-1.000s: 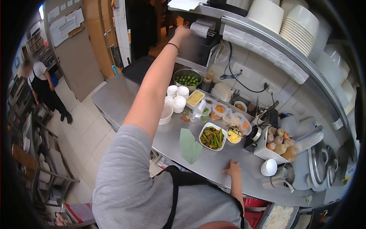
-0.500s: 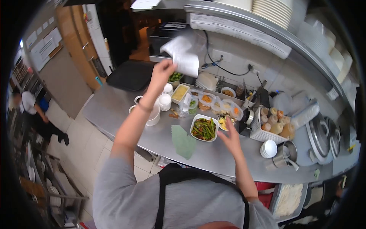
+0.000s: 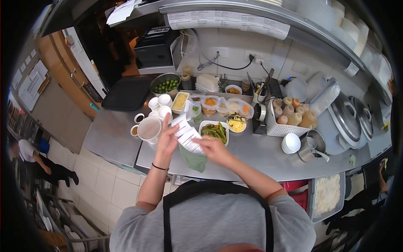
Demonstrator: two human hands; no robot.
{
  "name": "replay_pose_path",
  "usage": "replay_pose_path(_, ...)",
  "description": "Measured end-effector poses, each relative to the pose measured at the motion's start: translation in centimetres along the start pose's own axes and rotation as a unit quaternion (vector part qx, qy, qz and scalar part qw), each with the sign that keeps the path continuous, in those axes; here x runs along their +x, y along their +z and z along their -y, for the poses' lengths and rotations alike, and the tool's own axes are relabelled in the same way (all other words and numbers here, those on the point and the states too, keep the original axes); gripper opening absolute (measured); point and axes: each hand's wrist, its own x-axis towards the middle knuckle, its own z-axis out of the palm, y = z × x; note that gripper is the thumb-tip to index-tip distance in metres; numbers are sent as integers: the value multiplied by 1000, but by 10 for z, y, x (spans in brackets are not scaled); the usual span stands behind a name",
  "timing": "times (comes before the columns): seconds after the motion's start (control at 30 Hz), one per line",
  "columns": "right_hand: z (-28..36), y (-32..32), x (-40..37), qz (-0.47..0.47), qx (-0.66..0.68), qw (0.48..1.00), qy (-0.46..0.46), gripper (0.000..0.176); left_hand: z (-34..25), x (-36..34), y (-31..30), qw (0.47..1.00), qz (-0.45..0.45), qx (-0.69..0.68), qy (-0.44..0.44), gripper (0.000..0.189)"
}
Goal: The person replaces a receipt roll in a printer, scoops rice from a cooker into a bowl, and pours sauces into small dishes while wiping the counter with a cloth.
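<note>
Both my hands are over the counter's front part with a printed paper slip (image 3: pixel 187 133) between them. My left hand (image 3: pixel 167 142) grips the slip's left side, its index finger pointing up. At the slip's lower right end, my right hand (image 3: pixel 216 150) pinches the paper. Under the slip lies a green cloth (image 3: pixel 194 163), partly hidden. Just behind my right hand stands a white square bowl of green vegetables (image 3: pixel 215 132). Beside it is a small bowl of yellow chopped food (image 3: pixel 237 125). A white tub (image 3: pixel 149 129) is left of my left hand.
A bowl of green limes (image 3: pixel 166 85), a black tray (image 3: pixel 128 93) and a black printer (image 3: pixel 153 49) are at the back left. On the right are a white basket of sauce bottles (image 3: pixel 289 126), a metal pot (image 3: pixel 312 147) and large lids (image 3: pixel 345 122). Another person (image 3: pixel 37 157) is far left.
My left hand has come down from near the printer, bringing the paper slip over the counter. My right hand has moved left from beside the vegetable bowl and closed on the slip.
</note>
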Motion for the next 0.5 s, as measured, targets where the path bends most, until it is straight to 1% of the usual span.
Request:
replay_pose_path(0.03,-13,-5,1,7,-81,997,14,39,-14,-2,12,998,16,-12,53,64)
replay_pose_path(0.07,-27,-20,7,-52,-145,987,-54,41,-24,-7,22,994,32,-24,106,68)
replay_pose_path(0.1,-33,-39,15,-90,-118,989,-27,37,-31,-12,30,994,33,-24,106,68)
replay_pose_path(0.13,-15,-68,24,-152,-186,970,-46,32,-38,-16,38,992,34,-3,119,63)
replay_pose_path(0.17,-3,-102,35,-184,-177,967,-15,29,-41,-18,42,990,34,19,133,59)
replay_pose_path(0.2,8,-134,45,-280,-171,939,-105,26,-37,-19,40,989,16,36,140,43)
replay_pose_path(0.23,26,-160,60,-376,-114,900,-189,23,-33,-21,37,989,16,36,139,43)
replay_pose_path(0.27,46,-188,66,-437,-101,879,-159,20,-28,-23,32,994,10,53,97,36)
replay_pose_path(0.3,50,-217,72,-469,-61,874,-113,20,-23,-25,28,996,3,69,54,30)
replay_pose_path(0.33,51,-243,79,-466,-58,869,-153,19,-18,-27,28,995,7,63,71,24)
replay_pose_path(0.37,51,-262,85,-463,-55,863,-193,19,-14,-29,25,995,6,63,71,24)
replay_pose_path(0.4,51,-276,88,-462,-54,864,-193,19,-11,-31,22,995,-7,73,75,25)
replay_pose_path(0.47,51,-297,95,-470,-84,868,-135,18,-8,-35,19,993,-22,80,80,25)
replay_pose_path(0.5,53,-305,99,-467,-83,870,-136,18,-7,-38,18,992,-34,90,77,25)
